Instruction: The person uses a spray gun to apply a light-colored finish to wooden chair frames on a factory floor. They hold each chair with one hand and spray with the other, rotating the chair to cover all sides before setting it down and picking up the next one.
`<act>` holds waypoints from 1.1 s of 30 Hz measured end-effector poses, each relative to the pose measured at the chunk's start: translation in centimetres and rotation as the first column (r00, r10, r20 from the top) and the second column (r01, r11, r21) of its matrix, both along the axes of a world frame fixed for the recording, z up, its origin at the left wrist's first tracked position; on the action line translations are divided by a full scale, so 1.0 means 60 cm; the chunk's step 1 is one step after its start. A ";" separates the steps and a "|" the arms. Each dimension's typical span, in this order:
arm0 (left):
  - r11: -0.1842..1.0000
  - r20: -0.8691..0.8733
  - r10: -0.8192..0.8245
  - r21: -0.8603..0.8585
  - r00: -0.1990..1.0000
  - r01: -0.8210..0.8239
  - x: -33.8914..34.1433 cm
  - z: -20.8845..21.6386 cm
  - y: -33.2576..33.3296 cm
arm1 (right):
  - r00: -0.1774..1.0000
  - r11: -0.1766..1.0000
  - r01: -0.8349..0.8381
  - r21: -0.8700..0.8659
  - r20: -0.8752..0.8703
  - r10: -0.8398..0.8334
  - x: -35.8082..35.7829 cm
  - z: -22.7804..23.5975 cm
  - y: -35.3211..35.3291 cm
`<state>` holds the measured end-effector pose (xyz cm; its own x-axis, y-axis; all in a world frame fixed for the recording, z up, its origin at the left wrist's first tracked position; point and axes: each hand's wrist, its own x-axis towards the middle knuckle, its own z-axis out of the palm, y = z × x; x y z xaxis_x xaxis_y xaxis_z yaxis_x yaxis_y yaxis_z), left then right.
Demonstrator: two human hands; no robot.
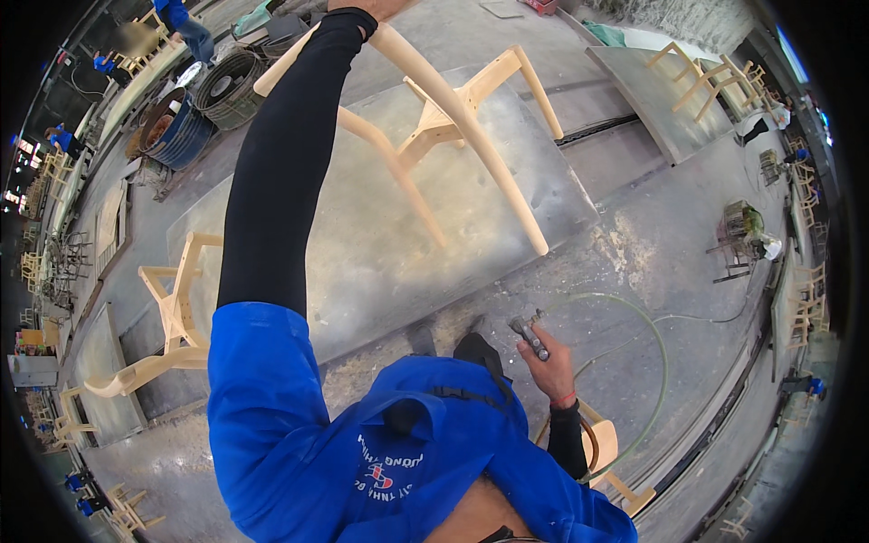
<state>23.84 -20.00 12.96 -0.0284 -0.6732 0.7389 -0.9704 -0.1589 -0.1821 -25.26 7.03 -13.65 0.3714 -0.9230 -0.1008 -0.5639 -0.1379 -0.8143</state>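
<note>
The left hand (pixel 376 7) is almost wholly cut off by the top edge; only a sliver shows past the black sleeve cuff, at the pale curved rail of an unfinished wooden chair frame (pixel 453 118). Whether its fingers close on the rail cannot be told. The chair frame sits tilted over a large grey metal tabletop (pixel 362 262) dusted with sawdust, its legs pointing away. The right hand (pixel 548 366) is low beside the blue jacket, fingers wrapped around a small metal air tool (pixel 529 337) with a thin green hose (pixel 652 362) looping off across the floor. A 2nd chair frame (pixel 167 317) lies at the tabletop's left edge, partly hidden by the blue sleeve.
</note>
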 end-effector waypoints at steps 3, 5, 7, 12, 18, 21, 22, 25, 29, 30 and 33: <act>1.000 0.030 0.012 0.000 0.999 -0.012 0.001 0.004 0.001 | 1.000 0.999 0.018 0.039 -0.007 -0.018 -0.010 -0.011 0.008; 1.000 0.099 0.017 0.004 0.995 -0.017 0.002 0.004 0.002 | 0.998 0.996 0.031 0.079 0.043 -0.035 -0.005 -0.002 0.011; 0.999 0.087 0.028 0.027 0.996 -0.030 0.006 0.003 0.001 | 0.991 0.991 0.046 0.124 0.121 -0.061 0.008 0.020 0.009; 0.999 0.103 0.025 0.026 0.994 -0.027 0.030 -0.011 -0.007 | 0.911 0.996 -0.023 0.084 0.413 -0.013 0.045 0.117 0.015; 0.999 -0.172 -0.040 -0.027 0.984 0.036 0.047 -0.013 -0.002 | 0.845 0.986 -0.118 -0.116 0.509 0.162 0.064 0.194 -0.005; 0.998 -0.289 -0.043 0.023 0.956 0.052 0.037 -0.002 0.004 | 0.856 0.978 -0.139 -0.156 0.477 0.198 0.076 0.195 -0.017; 0.996 -0.278 -0.055 0.046 0.959 0.070 0.032 0.007 0.003 | 0.856 0.975 -0.147 -0.169 0.472 0.211 0.081 0.193 -0.019; 0.986 -0.373 -0.054 0.126 0.926 0.108 0.013 0.031 -0.003 | 0.856 0.965 -0.153 -0.215 0.459 0.238 0.081 0.195 -0.041; 0.968 -0.416 -0.063 0.196 0.907 0.157 0.002 0.049 -0.002 | 0.790 0.951 -0.198 -0.238 0.535 0.298 0.078 0.216 -0.045; 0.965 -0.425 -0.046 0.216 0.904 0.150 0.002 0.049 -0.001 | 0.771 0.936 -0.200 -0.289 0.542 0.333 0.079 0.220 -0.044; 0.965 -0.412 -0.089 0.191 0.907 0.182 0.003 0.049 -0.007 | 0.742 0.914 -0.188 -0.359 0.558 0.372 0.078 0.226 -0.052</act>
<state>24.01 -20.42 15.92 0.1327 -0.8304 0.5412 -0.9781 -0.0212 0.2072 -20.56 3.93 -0.09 0.5143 -0.7219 0.4630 0.1320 -0.4668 -0.8744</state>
